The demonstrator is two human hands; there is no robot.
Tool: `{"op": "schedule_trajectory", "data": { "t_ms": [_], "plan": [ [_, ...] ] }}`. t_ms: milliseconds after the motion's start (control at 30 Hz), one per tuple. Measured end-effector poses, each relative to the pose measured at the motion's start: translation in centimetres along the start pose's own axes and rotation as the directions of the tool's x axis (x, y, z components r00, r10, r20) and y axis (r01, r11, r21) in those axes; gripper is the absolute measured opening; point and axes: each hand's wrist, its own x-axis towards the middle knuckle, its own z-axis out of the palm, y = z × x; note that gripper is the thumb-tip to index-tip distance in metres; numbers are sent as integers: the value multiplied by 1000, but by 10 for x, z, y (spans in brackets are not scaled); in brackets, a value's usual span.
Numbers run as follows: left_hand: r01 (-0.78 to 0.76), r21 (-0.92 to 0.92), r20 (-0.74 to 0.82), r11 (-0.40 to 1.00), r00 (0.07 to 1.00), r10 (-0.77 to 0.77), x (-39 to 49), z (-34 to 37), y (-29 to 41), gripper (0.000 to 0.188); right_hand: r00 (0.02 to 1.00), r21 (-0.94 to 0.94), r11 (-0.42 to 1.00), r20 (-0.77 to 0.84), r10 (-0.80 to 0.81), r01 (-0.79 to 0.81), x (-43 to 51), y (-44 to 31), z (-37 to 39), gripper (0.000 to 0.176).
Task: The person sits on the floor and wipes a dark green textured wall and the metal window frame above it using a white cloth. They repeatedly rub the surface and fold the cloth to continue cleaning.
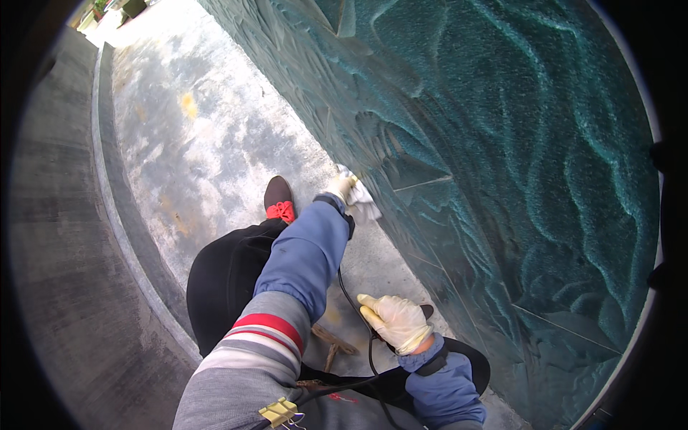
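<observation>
My left hand (341, 188), in a thin whitish glove, grips a crumpled white cloth (364, 204). The cloth lies against the lower edge of a large teal panel (537, 134) with wave-like relief and a few thin straight lines. Nearer my body is my right hand (400, 321), gloved the same way and away from the cloth. Its fingers are bent and its palm is hidden, so whether it holds anything does not show. A dark shoe tip (427, 312) shows just behind it.
A stained concrete floor (215, 134) runs along the panel, with a low kerb (110, 193) and a grey wall (54, 215) at left. A black cable (349, 295) hangs between my arms. Below it is a wooden piece (336, 341). A yellow binder clip (279, 413) grips the cable at my chest.
</observation>
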Motion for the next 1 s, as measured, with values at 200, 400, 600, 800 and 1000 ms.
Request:
{"op": "schedule_trajectory", "data": {
  "t_ms": [200, 400, 600, 800, 1000],
  "plan": [
    [-93, 99, -96, 991, 990, 102, 12, 11, -26, 25, 1000, -34, 999, 5, 19, -18, -3, 1, -1, 28],
    [-96, -172, -92, 980, 992, 81, 47, 0, -18, 28, 1000, -60, 998, -10, 22, -22, -7, 4, 1, 27],
    [-273, 313, -191, 909, 920, 342, 11, 19, -30, 30, 997, -46, 999, -78, 8, -12, -13, 2, -6, 27],
    [-548, 50, -257, 835, 801, 541, -91, 53, 41, 21, 992, -61, 998, -125, -22, 15, -24, -3, -18, 26],
    [-803, -5, -74, 596, 595, 801, -217, 78, 102, 34, 976, -28, 998, -210, -54, 49, -27, -7, -24, 26]
  ]
}}
